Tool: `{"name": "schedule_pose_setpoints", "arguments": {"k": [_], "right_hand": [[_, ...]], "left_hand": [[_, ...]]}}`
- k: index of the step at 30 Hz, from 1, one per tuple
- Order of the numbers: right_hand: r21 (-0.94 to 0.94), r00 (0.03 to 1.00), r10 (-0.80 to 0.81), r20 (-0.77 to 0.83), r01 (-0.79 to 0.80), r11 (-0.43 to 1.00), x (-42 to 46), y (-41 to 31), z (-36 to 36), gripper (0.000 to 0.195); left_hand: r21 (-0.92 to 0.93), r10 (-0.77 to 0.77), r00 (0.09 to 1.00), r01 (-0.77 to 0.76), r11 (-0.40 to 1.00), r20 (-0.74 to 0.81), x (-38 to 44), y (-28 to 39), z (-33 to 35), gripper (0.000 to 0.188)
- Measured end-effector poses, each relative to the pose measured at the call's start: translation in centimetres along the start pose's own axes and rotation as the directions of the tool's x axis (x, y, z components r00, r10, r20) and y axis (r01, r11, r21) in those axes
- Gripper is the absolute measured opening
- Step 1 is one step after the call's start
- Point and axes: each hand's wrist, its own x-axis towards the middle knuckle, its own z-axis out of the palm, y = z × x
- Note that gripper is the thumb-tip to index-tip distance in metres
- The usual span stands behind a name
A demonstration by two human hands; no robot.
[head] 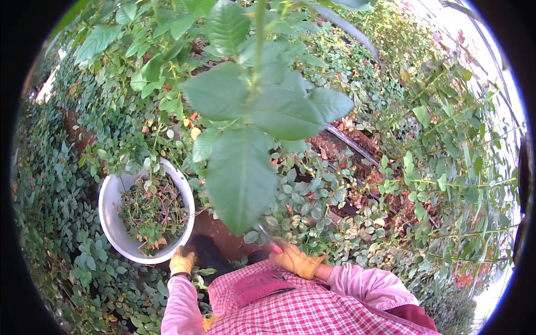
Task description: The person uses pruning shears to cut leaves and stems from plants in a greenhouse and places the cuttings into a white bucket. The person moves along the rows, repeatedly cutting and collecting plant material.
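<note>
My left hand (pixel 182 261), in a yellow work glove, grips the near rim of a white plastic bucket (pixel 105 209). Cut stems and leaves (pixel 153 213), some green and some dried, lie inside it. In front of my apron, my gloved right hand (pixel 295 259) is closed around a hand tool with a red handle (pixel 277 248). A thin metal part of the tool points up and to the left; leaves and blur hide its exact kind. Large toothed leaves on a stem (pixel 243 176), seemingly of a rose bush, hang close to the camera and cover the middle of the view.
Dense leafy bushes (pixel 54 180) crowd the left side. Long leafy stems (pixel 460 184) reach in from the right. A dark pipe (pixel 351 144) lies over brown soil and dry leaves beyond my right hand. Reddish bare ground (pixel 217 234) shows beside the bucket.
</note>
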Motion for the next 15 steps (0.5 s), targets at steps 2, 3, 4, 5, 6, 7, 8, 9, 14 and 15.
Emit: {"name": "schedule_pose_setpoints", "arguments": {"k": [2,3,4,5,6,7,8,9,14,15], "right_hand": [[0.256,0.979,0.198,0.056,-0.206,0.944,-0.9,2.9,-0.6,0.031],[0.218,0.993,0.105,0.06,-0.116,0.969,-1.2,4.2,-1.1,0.03],[0.178,0.997,0.017,0.069,-0.029,0.984,-1.6,5.2,-1.4,0.03],[0.19,0.999,-0.026,0.043,0.017,0.982,-2.0,5.9,-1.4,0.027],[0.201,0.997,-0.069,0.016,0.064,0.978,-2.4,6.4,-1.5,0.024],[0.209,0.994,-0.112,-0.01,0.112,0.972,-2.9,6.7,-1.7,0.022],[0.264,0.999,-0.045,-0.005,0.045,0.964,-3.5,6.7,-1.7,0.02],[0.232,0.997,0.063,0.045,-0.072,0.97,-4.2,6.6,-1.9,0.018],[0.106,0.94,0.299,0.166,-0.318,0.942,-7.1,5.4,-2.3,0.022],[0.148,0.927,0.338,0.163,-0.362,0.921,-7.6,5.3,-2.2,0.026]], "left_hand": [[0.003,-0.055,0.998,0.055,0.998,-0.032,-1.5,1.5,0.6,0.065],[-0.045,-0.029,0.999,0.028,0.999,-0.017,-2.1,2.2,0.9,0.065],[-0.093,0.001,1.0,-0.003,0.996,-0.022,-2.6,2.7,1.2,0.064],[-0.139,0.035,0.999,-0.039,0.99,-0.033,-3.0,2.9,1.6,0.064],[-0.274,0.019,1.0,-0.019,0.962,-0.001,-3.2,3.0,2.0,0.061],[-0.355,0.002,1.0,0.003,0.935,0.015,-3.0,3.0,2.5,0.049],[-0.301,-0.038,0.999,0.037,0.953,0.003,-2.6,2.7,3.0,0.054],[-0.289,-0.046,0.999,0.046,0.956,0.008,-2.2,2.1,3.6,0.06],[-0.579,-0.164,0.984,0.175,0.796,0.073,2.9,-1.0,6.4,0.054],[-0.669,-0.341,0.909,0.41,0.621,0.24,4.2,-1.6,6.4,0.051]]}}
